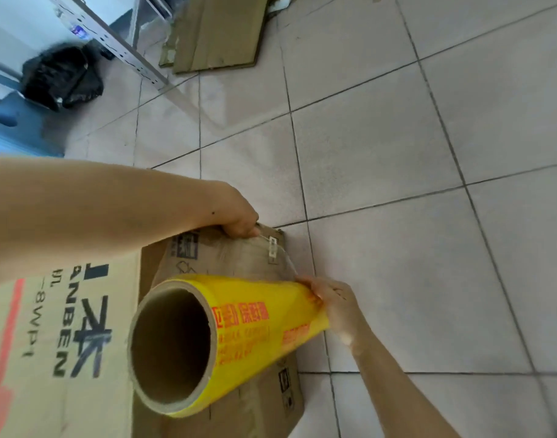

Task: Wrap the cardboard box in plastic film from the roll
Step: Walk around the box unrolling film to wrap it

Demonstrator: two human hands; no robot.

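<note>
Cardboard box: brown corrugated, sits on the floor right under the person, creased side face showing with small black printed symbols and a pale label near the far corner.
Top panel: lighter tan, big black lettering plus a red stripe, mostly cut off by the left edge and covered by the forearm.
Roll: fat cardboard tube with a hollow core facing the camera, wound in glossy yellow film with red printed characters, too smeared to read.
Plastic film: thin clear sheet, bunched into a shiny strand that runs from the far box edge toward the roll's far end; a hazy layer looks stretched over the box side, though it's hard to be sure.
Left hand: fingers curled down, pinching the film strand at the box's far top edge; fingertips hidden behind the hand.
Right hand: wrapped around the roll's far end beside the box, fingers partly tucked behind the yellow film.
Floor: pale matte square tiles, dark grout lines.
Flat cardboard sheet: lies further off on the tiles, top cut by the frame.
Black bag: crinkly plastic, blurred, next to a perforated metal shelf post.
</note>
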